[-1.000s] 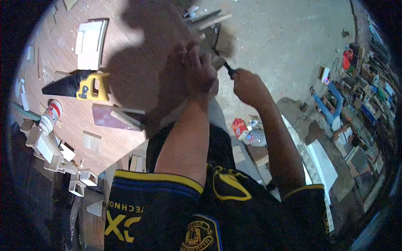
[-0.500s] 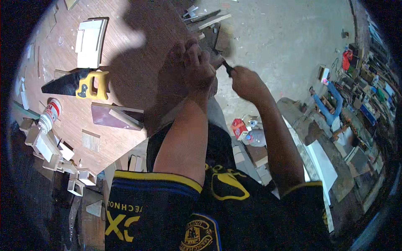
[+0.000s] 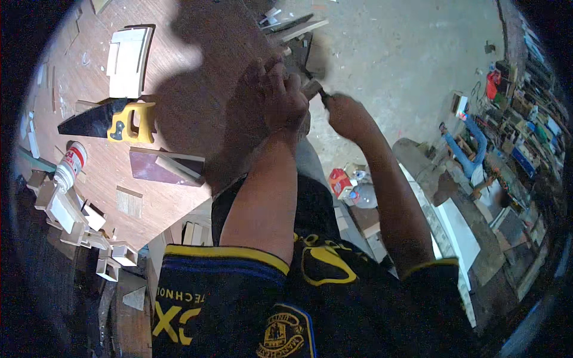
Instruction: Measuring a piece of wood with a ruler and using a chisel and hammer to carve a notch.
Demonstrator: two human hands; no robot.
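Note:
My left hand (image 3: 285, 102) is closed at the right edge of the brown wooden table (image 3: 173, 209), in deep shadow. Its fingers are curled around a small wood piece (image 3: 311, 90), whose pale end juts out to the right. My right hand (image 3: 351, 118) is wrapped around the dark handle of a slim tool (image 3: 324, 96). That tool meets the end of the wood piece; its working end is too dark to make out. Left of my hands, a handsaw (image 3: 106, 121) with a yellow handle lies flat on the table.
Pale boards (image 3: 129, 59), a maroon board (image 3: 161, 168) and a white bottle (image 3: 71, 164) lie on the table. Small wooden boxes (image 3: 123, 253) crowd its near-left edge. Below right are a red package (image 3: 341, 183) and a clear jug (image 3: 364, 196). Another person (image 3: 471, 149) is among clutter at right.
My right hand has shifted slightly to the left with the tool, and the end of the wood piece shows at a slightly different angle. My left hand keeps its grip.

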